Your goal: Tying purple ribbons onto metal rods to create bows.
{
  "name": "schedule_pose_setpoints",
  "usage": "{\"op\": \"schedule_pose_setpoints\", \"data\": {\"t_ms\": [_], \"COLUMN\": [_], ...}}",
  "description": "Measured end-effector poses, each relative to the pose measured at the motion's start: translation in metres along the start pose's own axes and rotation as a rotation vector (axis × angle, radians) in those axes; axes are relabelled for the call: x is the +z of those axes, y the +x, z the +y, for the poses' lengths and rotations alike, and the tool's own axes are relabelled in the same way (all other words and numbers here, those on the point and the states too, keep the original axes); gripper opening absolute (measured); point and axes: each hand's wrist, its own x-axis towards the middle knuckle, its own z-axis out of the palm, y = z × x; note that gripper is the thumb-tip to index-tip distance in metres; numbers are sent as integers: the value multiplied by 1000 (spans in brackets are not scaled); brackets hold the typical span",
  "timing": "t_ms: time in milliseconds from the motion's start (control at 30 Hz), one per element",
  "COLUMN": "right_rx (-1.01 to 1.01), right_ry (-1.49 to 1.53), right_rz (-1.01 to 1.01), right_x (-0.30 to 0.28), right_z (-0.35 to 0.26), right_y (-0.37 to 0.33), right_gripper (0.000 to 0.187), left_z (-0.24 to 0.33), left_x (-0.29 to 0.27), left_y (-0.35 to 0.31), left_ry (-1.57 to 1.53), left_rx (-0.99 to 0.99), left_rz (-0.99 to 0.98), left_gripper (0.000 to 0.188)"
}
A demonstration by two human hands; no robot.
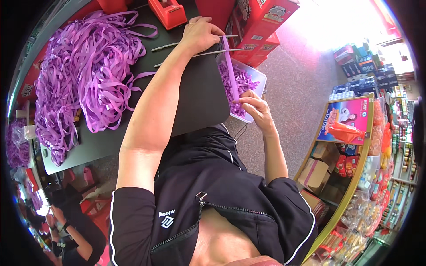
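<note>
My left hand (202, 35) is over the table's far right edge, across the upper of two thin metal rods (166, 46). Its fingers are closed, with the tips at the upper end of a flat purple ribbon (230, 66); exactly how they grip it is partly hidden. The ribbon crosses both rods and runs down taut to my right hand (257, 108), whose thumb and fingers pinch its lower part. Below the ribbon, a clear plastic bin (259, 84) on the floor holds many short purple ribbon pieces (244, 82).
A large heap of purple ribbon (95, 66) covers the left of the dark table (195, 97). A red tape dispenser (168, 13) sits at its far edge, near red boxes (262, 22). Stocked shelves (328, 173) stand to the right. Another person (82, 230) works at lower left.
</note>
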Motion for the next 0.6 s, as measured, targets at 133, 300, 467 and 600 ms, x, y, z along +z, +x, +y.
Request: {"op": "schedule_pose_setpoints", "data": {"t_ms": [133, 300, 467, 600], "right_rx": [-101, -272, -445, -480], "right_ry": [32, 70, 404, 458], "right_rz": [27, 83, 47, 40], "right_x": [-6, -18, -28, -35], "right_z": [-27, -48, -60, -61], "right_y": [9, 35, 93, 157], "right_gripper": [18, 22, 34, 33], "left_z": [-3, -5, -3, 1], "left_x": [4, 4, 2, 0], "left_y": [1, 2, 2, -1], "left_ry": [46, 22, 19, 6], "left_rx": [21, 9, 2, -8], "left_rz": [18, 5, 8, 5], "left_gripper": [30, 30, 29, 30]}}
